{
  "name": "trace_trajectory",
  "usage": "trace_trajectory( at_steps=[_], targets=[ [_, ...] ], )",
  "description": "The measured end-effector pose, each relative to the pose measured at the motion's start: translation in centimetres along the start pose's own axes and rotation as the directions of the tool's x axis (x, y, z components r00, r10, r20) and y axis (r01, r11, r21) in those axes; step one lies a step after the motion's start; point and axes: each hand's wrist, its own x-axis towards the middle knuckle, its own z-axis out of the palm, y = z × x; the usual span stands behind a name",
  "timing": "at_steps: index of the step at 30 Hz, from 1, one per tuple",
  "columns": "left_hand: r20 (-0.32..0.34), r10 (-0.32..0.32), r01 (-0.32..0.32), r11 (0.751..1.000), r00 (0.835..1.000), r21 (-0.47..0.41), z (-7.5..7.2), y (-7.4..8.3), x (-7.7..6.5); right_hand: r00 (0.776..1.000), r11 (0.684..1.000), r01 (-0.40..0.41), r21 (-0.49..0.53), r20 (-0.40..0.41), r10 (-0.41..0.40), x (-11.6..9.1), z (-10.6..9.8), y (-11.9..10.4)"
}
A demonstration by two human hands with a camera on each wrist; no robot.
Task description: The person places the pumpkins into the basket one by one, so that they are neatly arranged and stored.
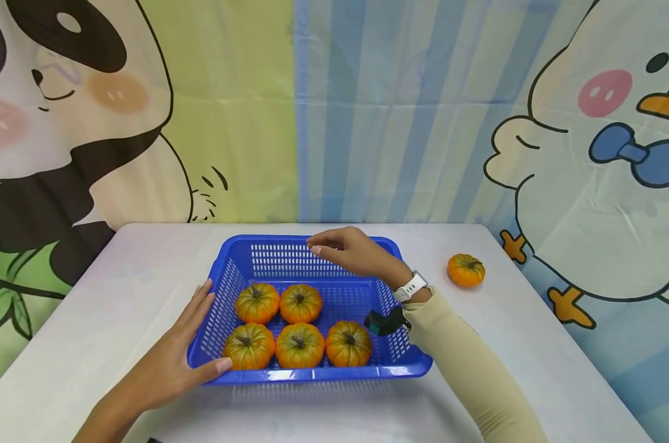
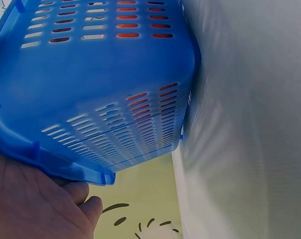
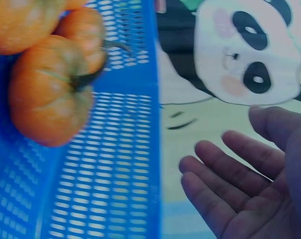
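A blue plastic basket (image 1: 334, 373) with slotted walls stands on the table and holds several small orange pumpkins (image 1: 299, 344) in its left and front part. My left hand (image 1: 171, 363) rests at the basket's left rim, thumb on the front left corner and fingers along the outer side; the left wrist view shows its fingers (image 2: 76, 191) under the rim. Over the back of the basket hovers my right hand (image 1: 356, 249), fingers loosely bent. In the right wrist view, nothing lies in that hand (image 3: 250, 184). One pumpkin (image 1: 466, 271) sits outside, to the right of the basket.
The white table (image 1: 539, 369) reaches back to a cartoon curtain (image 1: 368, 123). A white watch band (image 1: 411, 287) and a black strap device (image 1: 387, 322) are on my right wrist. A small dark object (image 1: 154, 440) shows at the near edge.
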Motion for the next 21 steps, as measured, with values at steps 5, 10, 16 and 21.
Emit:
trace_trajectory(
  at_steps=[5,10,16,21],
  targets=[
    [-0.003,-0.001,0.001,1.0,1.0,0.0,-0.1,0.1,0.0,0.998,1.0,0.024,-0.004,-0.052,-0.025,-0.8,-1.1,-0.7],
    [-0.005,0.001,-0.001,1.0,1.0,-0.008,0.0,-0.1,0.0,0.995,1.0,0.01,-0.002,-0.097,-0.01,-2.0,-2.0,-0.5],
    [-0.001,-0.005,0.005,1.0,1.0,-0.002,0.0,-0.2,0.0,0.988,1.0,-0.02,0.004,-0.154,0.021,-3.7,-3.1,0.2],
    [0.001,-0.001,0.001,1.0,1.0,-0.004,-0.2,0.2,0.0,0.977,1.0,-0.021,0.012,-0.212,0.023,-5.3,-4.2,1.0]
  ],
)
